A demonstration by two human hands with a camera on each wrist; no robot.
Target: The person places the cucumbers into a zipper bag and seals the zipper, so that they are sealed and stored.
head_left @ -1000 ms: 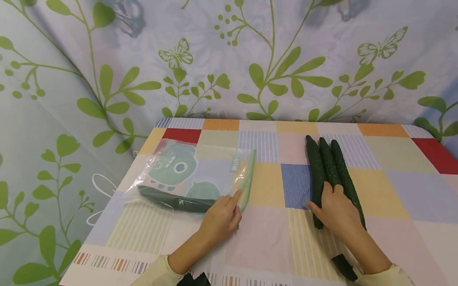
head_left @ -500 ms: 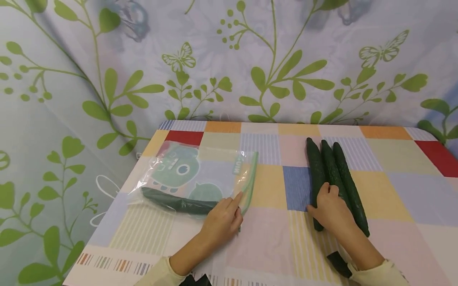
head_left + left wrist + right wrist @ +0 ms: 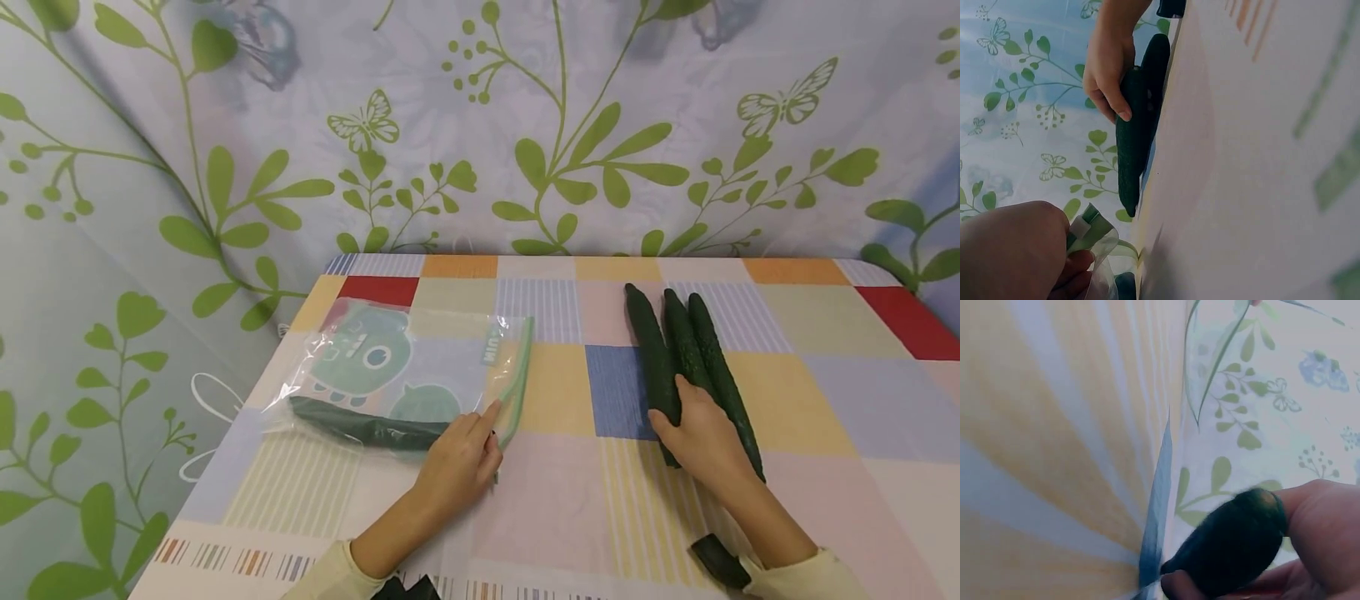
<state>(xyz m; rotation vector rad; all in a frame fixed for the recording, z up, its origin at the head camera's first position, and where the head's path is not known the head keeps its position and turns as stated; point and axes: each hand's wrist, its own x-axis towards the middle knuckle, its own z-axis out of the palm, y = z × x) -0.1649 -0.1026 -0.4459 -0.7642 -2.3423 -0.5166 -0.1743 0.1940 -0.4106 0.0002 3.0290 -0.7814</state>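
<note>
A clear zip bag (image 3: 450,367) with a green seal and a printed cartoon figure lies flat on the left of the table, one dark green cucumber (image 3: 360,425) inside along its near side. My left hand (image 3: 459,462) pinches the bag by its open end; the left wrist view shows the green seal strip (image 3: 1094,228) at my fingers. My right hand (image 3: 705,437) grips the leftmost of three cucumbers (image 3: 651,358) near its lower end, tilted slightly off the others. The two remaining cucumbers (image 3: 684,333) lie side by side under and beyond that hand.
A patchwork-patterned cloth (image 3: 555,500) covers the table. Behind it hangs a curtain (image 3: 420,167) printed with leaves and butterflies. A white cord loop (image 3: 213,396) shows at the table's left edge. Black straps (image 3: 720,560) sit at both wrists.
My right fingers have closed around the leftmost cucumber, which has shifted left, apart from the other two at its far end. The left hand and the bag stay nearly the same.
</note>
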